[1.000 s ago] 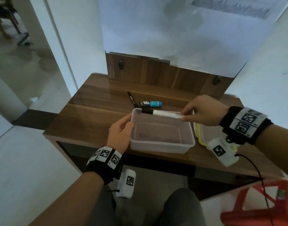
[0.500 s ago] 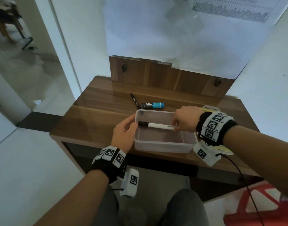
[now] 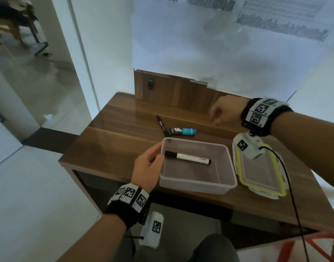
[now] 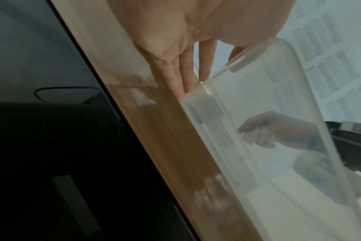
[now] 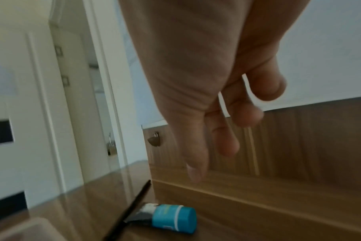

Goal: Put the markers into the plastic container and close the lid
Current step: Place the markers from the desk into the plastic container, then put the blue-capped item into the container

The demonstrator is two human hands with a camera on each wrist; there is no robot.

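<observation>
The left hand (image 3: pixel 147 171) is resting against the left end wall of the plastic container (image 3: pixel 197 184), its fingers (image 4: pixel 188 71) lying straight along the wall and the thumb over the rim, steadying it rather than gripping. The right hand (image 3: pixel 225 114) is hovering above the back of the table (image 3: pixel 109 148), fingers (image 5: pixel 227 140) loosely curled and holding nothing. A white marker (image 3: pixel 188 158) with a black cap is lying flat inside the container. Behind the container, a thin black marker (image 3: pixel 161 125) and a stubby marker with a blue end (image 3: pixel 182 131) are sitting on the table, touching each other (the thin one looks to be crossing the stubby one's dark tip). The lid (image 3: pixel 260 176), yellow-sealed, is lying just right of the container.
</observation>
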